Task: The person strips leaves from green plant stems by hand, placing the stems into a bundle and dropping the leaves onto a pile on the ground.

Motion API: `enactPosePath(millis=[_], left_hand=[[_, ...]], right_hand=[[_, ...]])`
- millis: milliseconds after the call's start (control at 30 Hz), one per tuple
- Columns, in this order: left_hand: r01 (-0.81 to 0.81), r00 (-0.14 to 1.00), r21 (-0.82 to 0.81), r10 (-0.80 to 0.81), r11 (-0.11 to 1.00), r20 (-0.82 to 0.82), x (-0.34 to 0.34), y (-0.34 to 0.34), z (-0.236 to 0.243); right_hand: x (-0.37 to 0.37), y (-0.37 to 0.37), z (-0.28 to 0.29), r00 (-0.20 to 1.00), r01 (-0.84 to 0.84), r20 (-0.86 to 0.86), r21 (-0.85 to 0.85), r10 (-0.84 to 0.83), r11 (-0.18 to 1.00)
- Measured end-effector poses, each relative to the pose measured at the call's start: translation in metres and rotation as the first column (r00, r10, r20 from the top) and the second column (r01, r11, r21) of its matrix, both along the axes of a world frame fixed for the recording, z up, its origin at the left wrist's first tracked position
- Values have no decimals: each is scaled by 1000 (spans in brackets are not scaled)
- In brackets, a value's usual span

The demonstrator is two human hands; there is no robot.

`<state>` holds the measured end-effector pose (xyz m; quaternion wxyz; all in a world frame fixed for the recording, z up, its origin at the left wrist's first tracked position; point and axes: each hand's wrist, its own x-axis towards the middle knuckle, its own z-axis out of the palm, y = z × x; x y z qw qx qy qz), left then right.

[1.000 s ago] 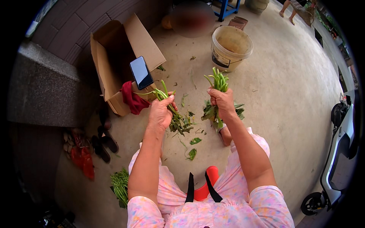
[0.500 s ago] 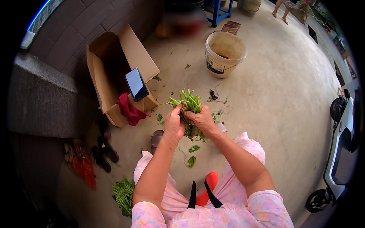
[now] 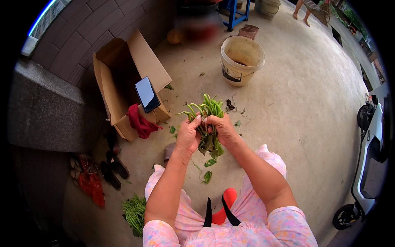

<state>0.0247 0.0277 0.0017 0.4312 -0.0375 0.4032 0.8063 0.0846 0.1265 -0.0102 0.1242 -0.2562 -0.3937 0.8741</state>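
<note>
Between my two hands is a bunch of leafy green stems (image 3: pixel 211 108), its pale stem ends pointing up and away and its darker leaves hanging below. My left hand (image 3: pixel 190 133) grips the bunch from the left, thumb on the stems. From the right, my right hand (image 3: pixel 223 128) is wrapped round the same bunch, its thumb almost meeting the left one. A few loose leaves (image 3: pixel 207 177) lie on the floor beneath. Beside my left leg rests a pile of green stems (image 3: pixel 135 214).
An open cardboard box (image 3: pixel 119 88) bears a phone (image 3: pixel 147 94) and a dark red cloth (image 3: pixel 140 122). Ahead stands a white bucket (image 3: pixel 242 61). Dark slippers (image 3: pixel 113 168) and a red plastic bag (image 3: pixel 91 187) lie left; a scooter (image 3: pixel 364 164) is at the right. Another person's legs (image 3: pixel 302 12) show far off.
My hands have turned the bunch slightly more upright, with the thumbs now closer together and the hanging leaves showing more. The view has shifted a little.
</note>
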Motion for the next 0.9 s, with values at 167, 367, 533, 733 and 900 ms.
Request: enactPosePath(millis=[167, 367, 533, 733, 900], left_hand=[[7, 999, -101, -4, 995, 39, -12, -13, -24], [-84, 995, -235, 96, 968, 39, -21, -26, -17], [-137, 988, -206, 149, 969, 43, -37, -41, -16], [-151, 987, -174, 159, 973, 32, -44, -54, -14], [-209, 978, -189, 209, 960, -17, -47, -60, -7]], right_hand=[[0, 3, 0, 1000, -14, -28, -46, 12, 999], [2, 6, 11, 997, 77, -12, -133, -80, 988], [5, 29, 5, 989, 43, -131, -185, -68, 982], [12, 50, 11, 964, 12, -239, -400, -117, 916], [15, 57, 10, 960, 9, -265, -308, -95, 951]])
